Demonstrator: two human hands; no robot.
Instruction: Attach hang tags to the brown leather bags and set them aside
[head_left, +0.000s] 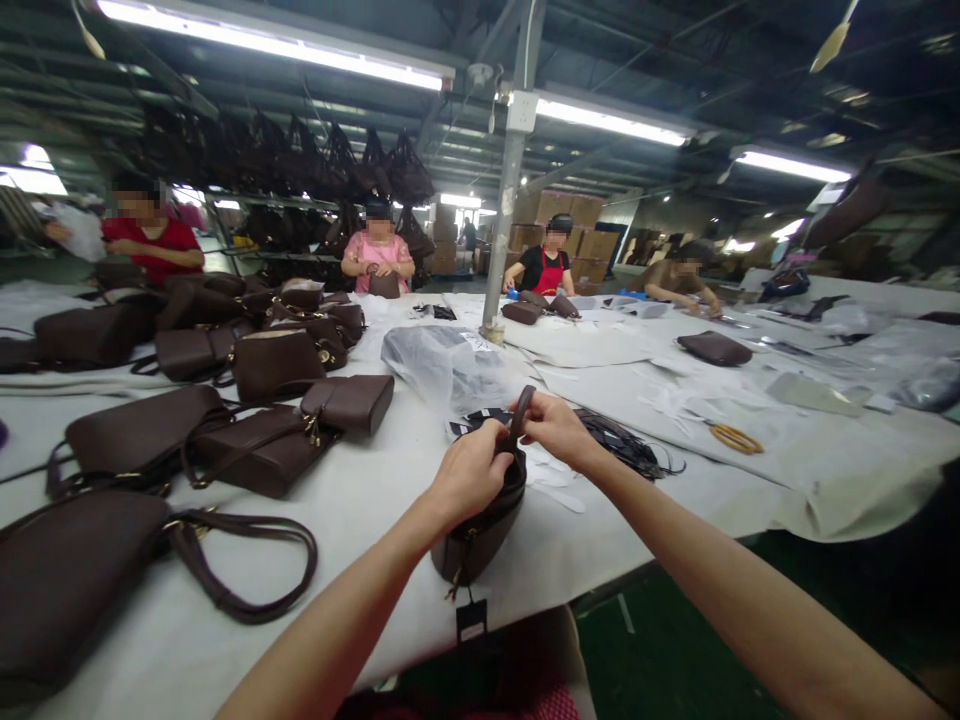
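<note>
A small dark brown handbag (480, 540) stands near the table's front edge, directly before me. My left hand (471, 470) is closed at the bag's top, its fingers at the base of the handle. On the far side, my right hand (553, 428) pinches the looped handle (523, 405), which rises between the two hands. A black tag (472, 621) hangs from the bag's front on a cord. Just behind my hands lie black tags with cords (615, 440) and a clear plastic bag (450, 365) with dark contents.
Several brown handbags (277, 365) crowd the table's left side; one with a long strap (255, 610) lies close by. A metal post (504, 200) rises from the table. Orange-handled scissors (736, 438) and a brown pouch (714, 347) lie right. Several people work across the table.
</note>
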